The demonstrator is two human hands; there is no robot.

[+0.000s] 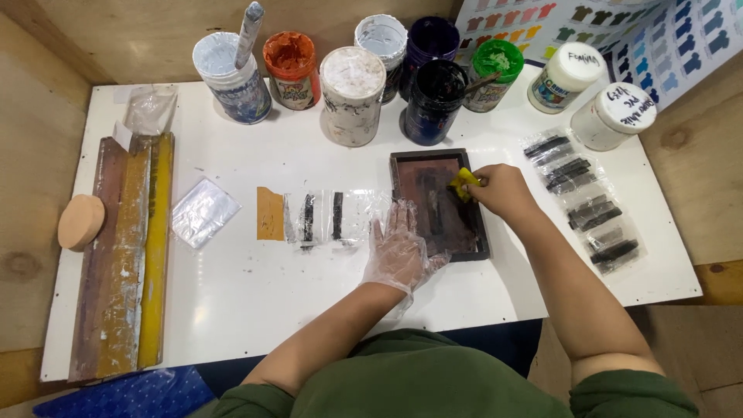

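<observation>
A small dark-framed printing screen (443, 232) lies flat on the white table (248, 286), right of centre. My left hand (398, 251), in a clear plastic glove, rests flat on the screen's left edge with fingers spread. My right hand (503, 190), bare, pinches a small yellow scraper (464, 183) against the screen's upper right part. Left of the screen lies a clear plastic strip (321, 217) with black ink swatches and an orange patch.
Several ink tubs stand along the back: white (353, 95), orange (292, 70), black (433, 101), green (495, 73), two lidded white jars (615, 116). Long squeegees (128, 255) and a round pad (80, 221) lie at left. More swatch strips (588, 203) lie at right.
</observation>
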